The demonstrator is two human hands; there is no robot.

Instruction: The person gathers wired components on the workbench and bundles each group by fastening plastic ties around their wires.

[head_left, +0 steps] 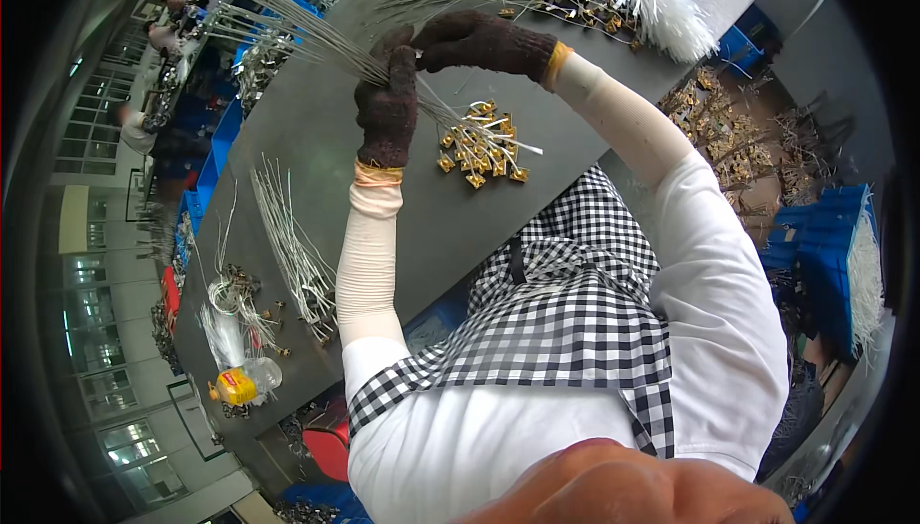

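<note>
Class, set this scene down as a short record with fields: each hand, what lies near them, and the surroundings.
Left hand: dark glove, closed around a bundle of thin wires
Right hand: dark glove, fingers at the left hand; whether it grips anything is unclear
Near the hands: gold-coloured metal pieces on the grey table
Table, left part: loose wires, clear bottle with yellow label
Table, far side: white strands
Right of the person: blue bin

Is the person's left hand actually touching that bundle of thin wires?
Touching. The head view shows the dark-gloved left hand closed around the bundle of thin wires, which sticks out on both sides.
</note>
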